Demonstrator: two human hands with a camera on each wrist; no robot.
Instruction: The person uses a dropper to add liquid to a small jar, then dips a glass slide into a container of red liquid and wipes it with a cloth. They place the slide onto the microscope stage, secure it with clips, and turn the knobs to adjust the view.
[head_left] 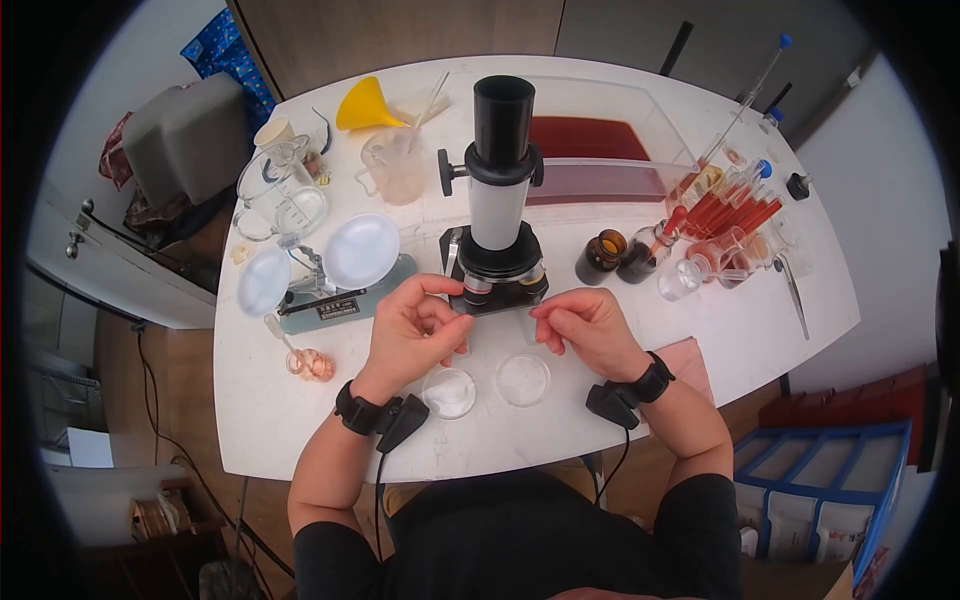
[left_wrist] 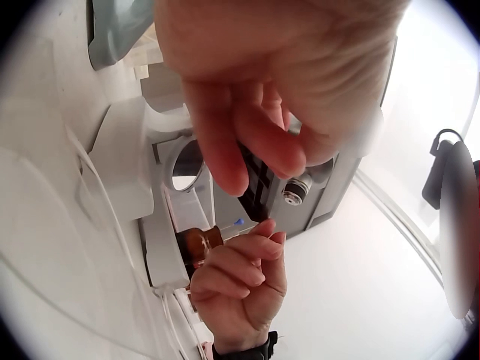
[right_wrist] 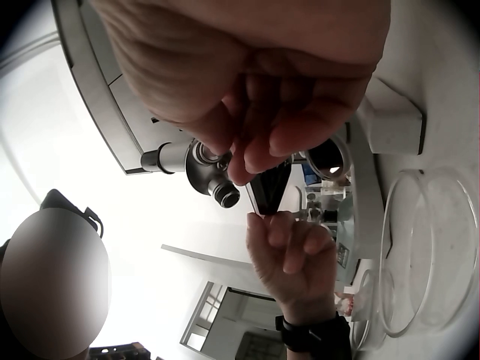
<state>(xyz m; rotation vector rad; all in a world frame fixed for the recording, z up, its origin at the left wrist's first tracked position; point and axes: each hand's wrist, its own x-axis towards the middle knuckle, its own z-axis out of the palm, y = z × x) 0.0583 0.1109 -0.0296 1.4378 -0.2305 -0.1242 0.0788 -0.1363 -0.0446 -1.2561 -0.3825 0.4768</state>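
Observation:
A white and black microscope [head_left: 497,210] stands upright before the person. My left hand [head_left: 418,325] reaches its stage from the left, index finger stretched to the edge, thumb apart from it and other fingers bent. In the right wrist view, the left hand [right_wrist: 291,259] has a fingertip right at the dark stage [right_wrist: 271,187]. On the other side my right hand [head_left: 590,328] is at the stage's right edge, thumb and index tips close together; I cannot tell whether they pinch anything. Above the stage, in the left wrist view, points an objective lens [left_wrist: 295,191].
Two petri dishes [head_left: 523,380] lie before the microscope. Left are a balance [head_left: 335,308], a beaker [head_left: 283,195] and a small jar with pink contents [head_left: 311,365]. Brown bottles [head_left: 601,257], red-filled test tubes [head_left: 730,210] and tweezers [head_left: 793,300] stand or lie right. A clear tank [head_left: 660,110] is behind.

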